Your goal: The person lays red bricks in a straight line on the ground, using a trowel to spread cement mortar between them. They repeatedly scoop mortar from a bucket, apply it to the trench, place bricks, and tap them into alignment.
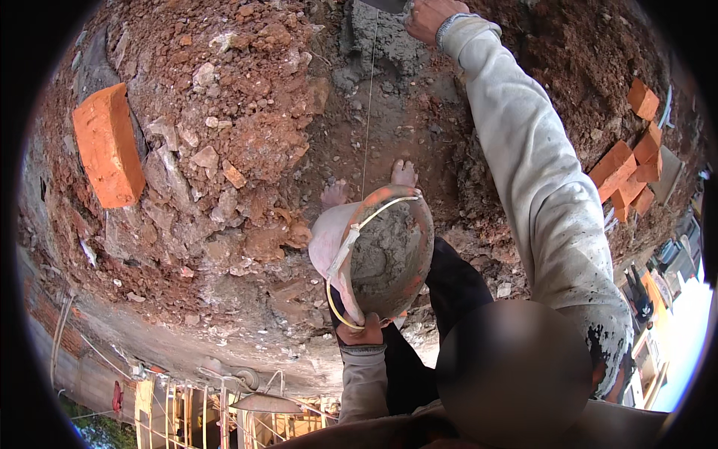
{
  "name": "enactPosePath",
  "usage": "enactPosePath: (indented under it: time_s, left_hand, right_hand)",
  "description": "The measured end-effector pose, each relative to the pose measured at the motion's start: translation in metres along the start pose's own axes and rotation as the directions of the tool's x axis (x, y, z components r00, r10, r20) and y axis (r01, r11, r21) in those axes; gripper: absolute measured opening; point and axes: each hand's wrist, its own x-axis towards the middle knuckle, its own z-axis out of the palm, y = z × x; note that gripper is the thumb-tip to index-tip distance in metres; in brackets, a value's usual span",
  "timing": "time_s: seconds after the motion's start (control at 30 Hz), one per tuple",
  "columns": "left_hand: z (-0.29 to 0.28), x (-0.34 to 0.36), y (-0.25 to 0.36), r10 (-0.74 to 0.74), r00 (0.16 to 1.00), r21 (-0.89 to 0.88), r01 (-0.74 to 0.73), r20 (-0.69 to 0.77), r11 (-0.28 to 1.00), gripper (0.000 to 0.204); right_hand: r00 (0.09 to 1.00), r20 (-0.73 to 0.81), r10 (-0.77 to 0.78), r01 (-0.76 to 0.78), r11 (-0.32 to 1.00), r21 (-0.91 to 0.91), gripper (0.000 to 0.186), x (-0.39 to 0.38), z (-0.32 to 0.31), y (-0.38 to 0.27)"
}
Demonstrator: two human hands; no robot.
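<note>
Orange bricks [627, 168] flank rubble [224, 142]; left hand [363, 329] grips mortar pan [389, 254] (right hand [430, 16] holds a trowel [385, 4]).

Outdoor building site, red earth and rubble [224, 135], loose bricks [624, 172], wet mortar [385, 41], scaffolding below [194, 408]

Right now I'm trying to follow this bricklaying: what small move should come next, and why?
Probably spread the grey mortar flatter along the string line. The right hand already works at that heap at the top, while the left hand holds the mortar-filled pan, and a loose brick lies to the left.
</note>
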Motion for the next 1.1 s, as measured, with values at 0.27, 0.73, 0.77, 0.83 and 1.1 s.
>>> enactPosePath:
  time_s: [0.27,0.73,0.77,0.83,1.1]
  left_hand:
    - [0.023,0.003,-0.028,-0.189,0.982,-0.376,0.179,0.011,0.909,0.024]
    - [0.029,0.007,-0.015,-0.062,0.98,-0.302,0.002,-0.188,0.953,0.023]
    - [0.027,0.008,-0.015,-0.063,0.983,-0.28,0.013,-0.17,0.96,0.023]
    - [0.024,0.009,-0.016,-0.069,0.987,-0.234,0.033,-0.144,0.972,0.024]
    - [0.009,0.003,-0.014,-0.112,0.986,-0.271,0.076,-0.121,0.96,0.025]
  right_hand:
    - [0.874,0.251,-0.417,0.481,0.82,-0.312,0.027,0.064,-0.011,-0.051]
    - [0.857,0.361,-0.367,0.502,0.753,-0.426,0.029,0.092,-0.013,-0.036]
    - [0.859,0.361,-0.363,0.498,0.757,-0.423,0.03,0.089,-0.012,-0.033]
    - [0.859,0.362,-0.361,0.495,0.766,-0.411,0.03,0.084,-0.012,-0.031]
    - [0.925,0.041,-0.378,0.38,0.914,-0.145,0.031,-0.013,0.024,0.021]
